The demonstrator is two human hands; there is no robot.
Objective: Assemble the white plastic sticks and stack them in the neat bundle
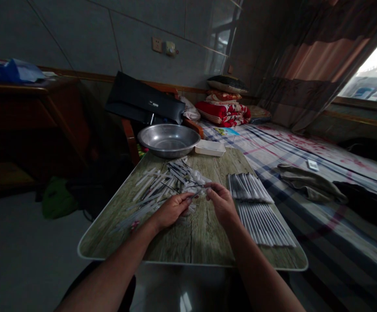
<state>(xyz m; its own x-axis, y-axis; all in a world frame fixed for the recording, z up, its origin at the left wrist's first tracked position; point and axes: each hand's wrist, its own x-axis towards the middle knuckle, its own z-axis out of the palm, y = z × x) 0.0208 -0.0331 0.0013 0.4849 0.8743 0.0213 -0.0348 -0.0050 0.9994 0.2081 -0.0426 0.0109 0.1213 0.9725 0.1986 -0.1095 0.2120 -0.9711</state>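
Observation:
Above the wood-patterned table [204,242], my left hand [173,210] is closed in a pinch on a thin pen-like stick [195,195]. My right hand [221,203] pinches a slim dark rod [198,186], whose length points left over the pile. The two hands are close together, with fingertips apart. Beneath and beyond them lies a loose pile of slim white and dark pen-like pieces [155,184], some with clear parts. To the right of my right hand, white pen-like sticks with dark ends [250,186] lie side by side, above a second even row of white sticks [264,223].
A metal basin [168,141] stands at the table's far edge, beside a shallow white tray [210,148]. Behind is a chair bearing a black case [142,102]. A bed with a checked sheet [305,173] borders the right side; a wooden desk [28,104] stands left.

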